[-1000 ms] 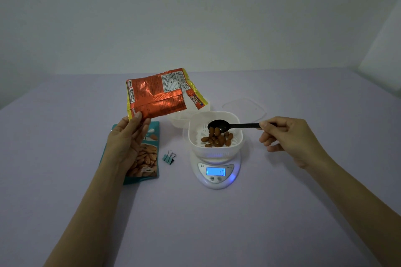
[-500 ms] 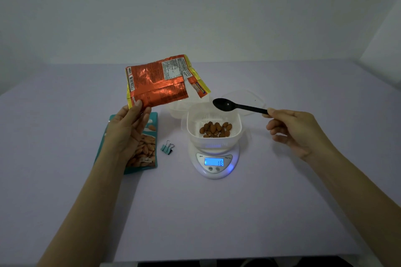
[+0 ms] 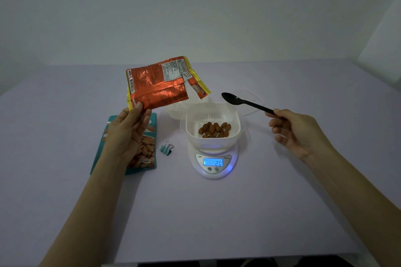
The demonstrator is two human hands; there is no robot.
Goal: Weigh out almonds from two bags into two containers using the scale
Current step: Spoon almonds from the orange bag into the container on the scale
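Almonds (image 3: pixel 213 129): small heap in the bottom of the slotted white container (image 3: pixel 235 119), which sits on the scale (image 3: pixel 213 171). Display reads 20.

Table (image 3: pixel 217 212): near edge runs along the bottom of the view, far edge meets the wall. Broad bare room in front of the scale and to its right. Left side is busier: teal bag (image 3: pixel 149 134) lies flat, long axis running near to far, clip (image 3: pixel 166 150) between it and the scale.

Second container (image 3: pixel 174 110) sits just behind the first, contents hidden. Clear lid (image 3: pixel 256 104) lies behind, to the right.

Left hand (image 3: pixel 128 134) pinches the lower left corner of the orange bag (image 3: pixel 156 85), held in the air, long axis sideways, torn end toward the containers.

Right hand (image 3: pixel 297 134) grips the spoon (image 3: pixel 245 103) by its handle end. Bowl points left and away, above the container's back right rim.

Hands well apart, the scale between them.
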